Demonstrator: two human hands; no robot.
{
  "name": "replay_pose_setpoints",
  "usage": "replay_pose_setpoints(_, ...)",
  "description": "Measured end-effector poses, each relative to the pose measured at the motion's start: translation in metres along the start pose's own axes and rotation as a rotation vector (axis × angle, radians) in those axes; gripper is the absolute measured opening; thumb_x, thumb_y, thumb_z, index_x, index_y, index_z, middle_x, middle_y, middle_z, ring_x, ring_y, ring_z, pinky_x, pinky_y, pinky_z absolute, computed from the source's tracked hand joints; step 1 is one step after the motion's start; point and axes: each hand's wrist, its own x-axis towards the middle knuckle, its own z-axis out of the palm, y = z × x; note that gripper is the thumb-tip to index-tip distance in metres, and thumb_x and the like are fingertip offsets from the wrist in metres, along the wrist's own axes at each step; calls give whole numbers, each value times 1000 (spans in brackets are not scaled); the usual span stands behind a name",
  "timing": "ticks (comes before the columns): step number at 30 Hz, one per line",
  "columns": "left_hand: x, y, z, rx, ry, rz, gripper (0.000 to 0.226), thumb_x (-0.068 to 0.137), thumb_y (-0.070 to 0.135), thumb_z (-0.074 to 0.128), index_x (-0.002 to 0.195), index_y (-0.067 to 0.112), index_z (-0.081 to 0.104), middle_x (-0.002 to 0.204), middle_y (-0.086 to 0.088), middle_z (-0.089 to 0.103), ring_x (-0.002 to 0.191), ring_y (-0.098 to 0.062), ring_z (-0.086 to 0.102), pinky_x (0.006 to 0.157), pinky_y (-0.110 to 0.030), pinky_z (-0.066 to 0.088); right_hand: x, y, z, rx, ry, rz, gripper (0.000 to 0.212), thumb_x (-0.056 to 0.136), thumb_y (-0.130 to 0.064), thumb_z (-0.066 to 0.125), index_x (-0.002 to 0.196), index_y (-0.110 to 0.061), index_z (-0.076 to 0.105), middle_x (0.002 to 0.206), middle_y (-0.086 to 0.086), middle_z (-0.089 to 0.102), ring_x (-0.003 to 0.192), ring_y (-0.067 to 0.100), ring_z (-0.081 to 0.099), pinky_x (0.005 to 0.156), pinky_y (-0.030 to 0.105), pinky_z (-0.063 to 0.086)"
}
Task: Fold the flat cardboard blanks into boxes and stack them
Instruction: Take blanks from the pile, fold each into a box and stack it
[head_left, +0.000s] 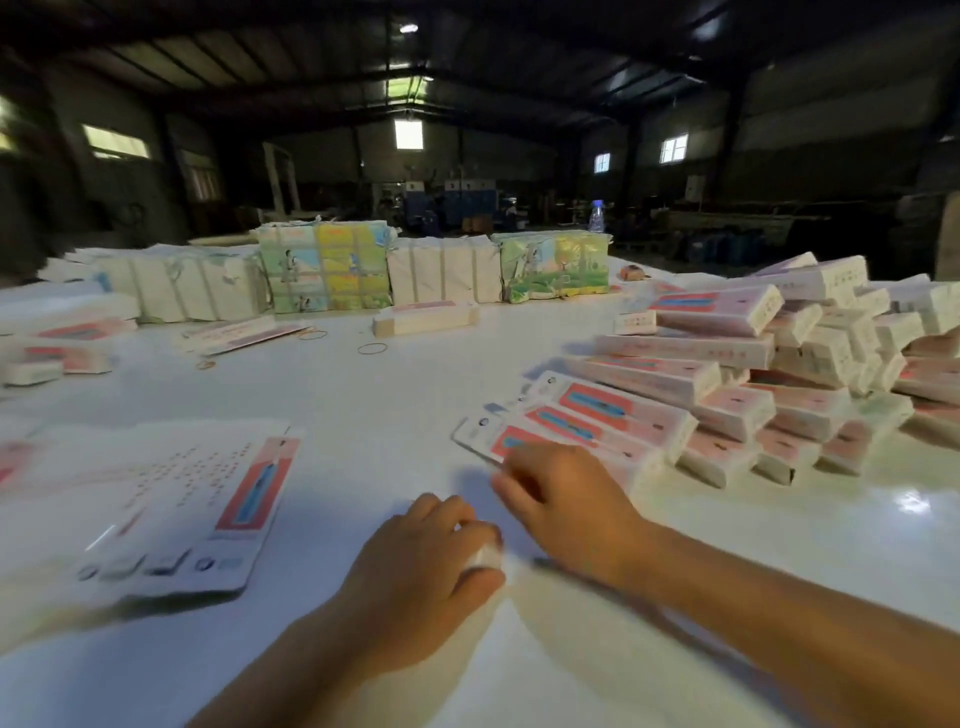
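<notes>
Both hands meet near the heap of folded pink-and-white cardboard boxes (727, 395). The left hand (421, 566) clutches a blurred white piece (485, 556), its axis unreadable. I cannot tell the right hand's (561, 499) grip.

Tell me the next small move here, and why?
Probably reach the left hand to the flat blank at left: both hands sit mid-table, neither on a blank, the right hand beside the folded boxes. Blur hides the fingers.

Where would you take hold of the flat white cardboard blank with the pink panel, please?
Probably at the near right edge of the flat white cardboard blank. It lies flat on the white table, that edge is bare, and it faces the left hand, so fingers could slide under from the right.
</notes>
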Motion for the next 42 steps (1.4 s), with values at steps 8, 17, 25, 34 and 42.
replay_pose_setpoints(8,-2,-11,-6,-195,-36,-87,39,93,39,40,122,22,60,124,2,57,111,-16,47,94,-31,41,-14,7,35,-142,-48,1,24,95,-32,47,78,-20,59,79,-1,68,64,11,56,50,15,31)
replay_pose_setpoints(17,-23,-167,-85,-141,-108,-936,33,81,47,62,86,15,57,97,-6,63,78,-16,55,64,-29,44,-12,2,32,-85,-50,-28,38,93,-35,54,57,-35,40,61,-6,63,50,-6,52,53,1,36)
replay_pose_setpoints(25,-48,-176,-54,70,-309,-1106,122,45,92,54,136,14,29,135,-12,38,121,-30,37,94,-47,36,-7,0,31,-144,-87,2,30,93,-31,53,66,-34,42,55,-5,52,50,0,46,54,10,40)
replay_pose_setpoints(34,-31,-174,-59,-334,-251,-1210,74,62,48,82,118,11,51,120,-11,55,108,-27,52,94,-39,46,-12,1,31,-119,-80,-5,26,91,-26,55,67,-31,49,57,-2,56,49,4,48,58,10,42)
replay_pose_setpoints(42,-49,-195,-92,-555,5,-1212,43,73,10,78,110,2,57,106,-14,66,87,-28,64,69,-37,53,-11,3,32,-100,-57,-15,24,91,-24,57,67,-25,53,49,-7,47,43,2,42,57,11,42)
